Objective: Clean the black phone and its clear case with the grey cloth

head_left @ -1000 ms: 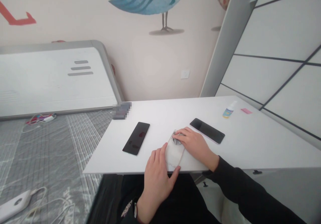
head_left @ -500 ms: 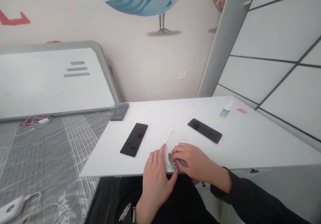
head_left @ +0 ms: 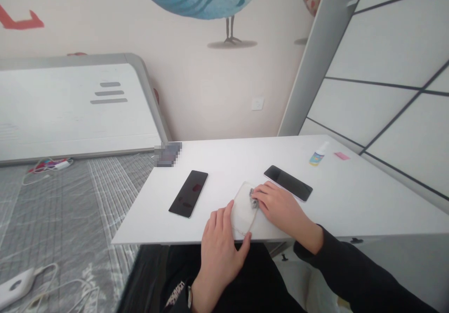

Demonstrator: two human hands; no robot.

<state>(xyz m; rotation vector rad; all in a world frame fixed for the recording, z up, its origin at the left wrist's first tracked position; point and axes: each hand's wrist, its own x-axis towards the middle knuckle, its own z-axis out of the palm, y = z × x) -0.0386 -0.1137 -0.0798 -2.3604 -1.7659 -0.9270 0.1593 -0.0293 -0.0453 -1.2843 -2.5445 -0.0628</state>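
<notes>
A clear phone case lies flat on the table near its front edge. My left hand grips the case's near end, fingers along its left edge and thumb at the lower right corner. Bunched in the closed fingers of my right hand is a small grey cloth, which touches the upper right part of the case. To the left of the case is a dark phone, screen up. A second dark phone lies just beyond my right hand.
A small spray bottle with a colourful label and a pink piece are at the right back of the white table. A blurred-out item lies at the left back corner. A bed with grey bedding adjoins on the left.
My right hand has moved the grey cloth from the near end of the case up to its far right part. My left hand keeps its hold on the case.
</notes>
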